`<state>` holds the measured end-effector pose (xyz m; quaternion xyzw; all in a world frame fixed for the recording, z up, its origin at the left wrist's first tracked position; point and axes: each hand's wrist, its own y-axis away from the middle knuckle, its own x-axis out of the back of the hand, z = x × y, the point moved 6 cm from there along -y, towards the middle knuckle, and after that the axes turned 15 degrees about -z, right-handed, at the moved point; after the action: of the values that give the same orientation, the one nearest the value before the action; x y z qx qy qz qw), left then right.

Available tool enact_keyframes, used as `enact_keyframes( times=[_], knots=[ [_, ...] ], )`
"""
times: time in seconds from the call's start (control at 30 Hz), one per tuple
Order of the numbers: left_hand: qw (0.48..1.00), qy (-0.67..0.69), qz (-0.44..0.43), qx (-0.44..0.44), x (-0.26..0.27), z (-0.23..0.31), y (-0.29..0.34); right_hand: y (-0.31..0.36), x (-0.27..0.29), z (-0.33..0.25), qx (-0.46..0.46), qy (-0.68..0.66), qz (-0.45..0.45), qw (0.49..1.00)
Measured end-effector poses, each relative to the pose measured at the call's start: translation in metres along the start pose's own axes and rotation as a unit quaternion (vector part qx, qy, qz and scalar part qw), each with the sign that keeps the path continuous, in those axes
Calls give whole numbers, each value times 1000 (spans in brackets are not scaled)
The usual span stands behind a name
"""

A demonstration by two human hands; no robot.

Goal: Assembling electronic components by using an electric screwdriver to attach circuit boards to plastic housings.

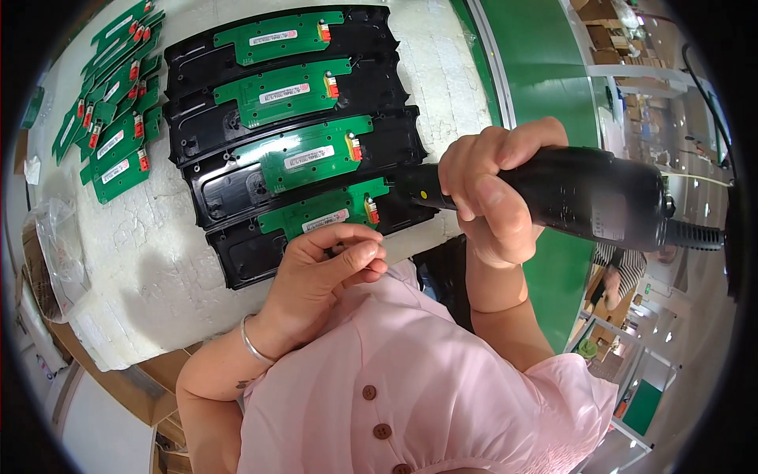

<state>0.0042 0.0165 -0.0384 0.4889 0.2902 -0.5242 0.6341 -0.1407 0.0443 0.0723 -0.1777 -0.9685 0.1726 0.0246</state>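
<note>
Right hand (493, 189) wrapped tight round black power screwdriver (592, 197), nose by far right corner of nearest green board (304, 213). Left hand (316, 272) at that board's near edge, fingertips bunched close; can't tell if anything small's pinched there. Board sits on nearest black tray (249, 257); three more boards (272, 95) on trays farther off, loose pile (118, 162) far left. From where I'm standing, looks like screwing-down step; next move probably wants driver straight, board steady.

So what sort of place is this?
Probably an electronics assembly workshop: green circuit boards sit on black plastic panels, loose boards lie piled nearby, and the right hand holds what looks like a corded electric screwdriver.
</note>
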Motion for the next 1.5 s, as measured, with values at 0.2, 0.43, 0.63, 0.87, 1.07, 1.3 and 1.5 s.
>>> enact_keyframes(
  times=[0.2,0.43,0.63,0.87,1.07,1.3,1.5],
  knots=[
    [998,64,-2,13,-8,-1,0,5,-7,-65,127,-108,-128,978],
    [994,102,-29,0,2,-8,1,9,-17,-75,167,-145,-147,964],
    [989,143,-44,-6,-1,-10,0,10,-16,-74,153,-148,-141,967],
    [979,174,-103,1,-12,-12,-3,14,-15,-80,155,-145,-110,971],
    [980,173,-94,10,-15,-5,-2,15,-14,-79,176,-147,-94,969],
    [985,153,-81,-24,-10,-6,1,15,-15,-82,187,-156,-92,966],
    [986,143,-86,-8,-6,-6,3,15,-16,-79,195,-174,-99,960]
  ],
)
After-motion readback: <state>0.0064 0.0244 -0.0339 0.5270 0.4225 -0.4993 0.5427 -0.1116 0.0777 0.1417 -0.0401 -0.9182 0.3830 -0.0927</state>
